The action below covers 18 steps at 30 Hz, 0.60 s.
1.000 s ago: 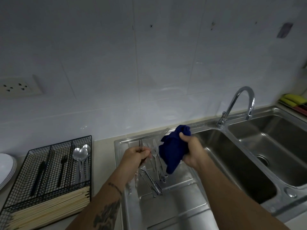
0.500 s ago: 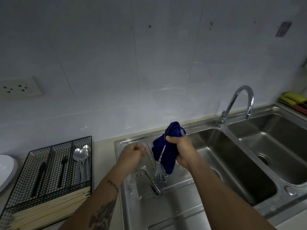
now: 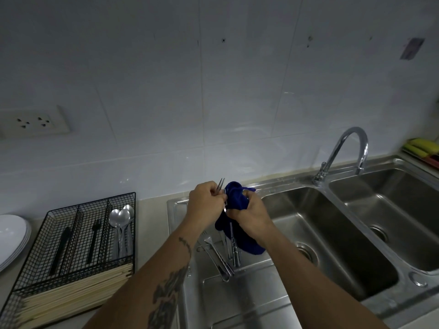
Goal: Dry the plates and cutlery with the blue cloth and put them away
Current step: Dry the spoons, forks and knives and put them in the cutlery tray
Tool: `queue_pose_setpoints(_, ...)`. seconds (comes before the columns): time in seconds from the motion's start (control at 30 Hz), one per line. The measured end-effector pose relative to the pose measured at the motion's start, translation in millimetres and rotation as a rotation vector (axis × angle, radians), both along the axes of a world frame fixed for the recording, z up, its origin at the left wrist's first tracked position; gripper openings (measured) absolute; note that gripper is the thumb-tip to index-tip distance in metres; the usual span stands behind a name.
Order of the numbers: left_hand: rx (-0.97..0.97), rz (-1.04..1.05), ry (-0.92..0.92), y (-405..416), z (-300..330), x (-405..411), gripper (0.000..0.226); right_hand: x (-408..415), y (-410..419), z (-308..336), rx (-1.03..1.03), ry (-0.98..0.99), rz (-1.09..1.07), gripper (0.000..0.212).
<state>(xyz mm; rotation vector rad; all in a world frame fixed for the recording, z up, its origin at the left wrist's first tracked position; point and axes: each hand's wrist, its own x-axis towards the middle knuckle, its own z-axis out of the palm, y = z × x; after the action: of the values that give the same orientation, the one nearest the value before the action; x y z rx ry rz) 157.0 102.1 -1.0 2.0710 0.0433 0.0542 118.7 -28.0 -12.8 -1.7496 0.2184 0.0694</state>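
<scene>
Over the steel drainboard (image 3: 237, 302) of the sink, the left hand (image 3: 205, 203) pinches a fork (image 3: 220, 186) near its head, the tines sticking up just above the knuckles. The right hand (image 3: 249, 210) is curled round the blue cloth (image 3: 237, 198), which is bunched against the fork directly beside the left hand; the two hands nearly touch. The rest of the cloth hangs down below the right wrist toward the drainboard. A metal handle shows under the right hand against the cloth, but whether it belongs to the held fork cannot be told. On the drainboard beneath the hands lie more pieces of steel cutlery (image 3: 221, 260), handles pointing toward the person, partly hidden by the left forearm. To the left on the bench (image 3: 152, 222) stands a black wire cutlery tray (image 3: 71, 245): its far compartments hold a black knife (image 3: 60, 248), a black fork (image 3: 93, 241) and several silver spoons (image 3: 120, 224), and its near compartment holds a layer of pale chopsticks (image 3: 76, 290). At the left edge of the view a stack of white plates (image 3: 11, 236) rests on the bench. To the right are the two sink basins (image 3: 332, 233) with a curved chrome tap (image 3: 344, 150) behind them, and yellow and green sponges (image 3: 421, 147) at the far right edge.
</scene>
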Motion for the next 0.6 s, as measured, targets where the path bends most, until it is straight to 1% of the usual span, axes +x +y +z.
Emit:
queue_pose_setpoints(0.1,-0.141,0.089,0.038,8,-11,-8,0.017,-7,8,-2,-0.082,0.027,0.066,0.038)
queue_pose_setpoints(0.2,-0.241,0.161,0.07,18,-18,-11,0.01,-4,14,5,-0.144,0.014,0.077,0.043)
queue_pose_setpoints(0.33,-0.324,0.249,0.063,45,-10,-6,0.01,2,39,19,-0.163,-0.043,0.117,0.042)
queue_pose_setpoints(0.4,-0.341,0.315,0.042,69,-6,-2,0.013,0,54,14,-0.243,-0.036,0.208,0.039)
queue_pose_setpoints(0.47,-0.348,0.392,0.023,94,-5,-2,0.02,-7,71,5,-0.313,-0.009,0.321,0.041)
queue_pose_setpoints(0.53,-0.36,0.449,0.042,120,-11,-3,0.023,-10,86,-2,-0.354,0.006,0.388,0.04)
queue_pose_setpoints(0.6,-0.386,0.499,0.071,144,-17,-6,0.022,-9,102,-1,-0.398,0.011,0.457,0.034)
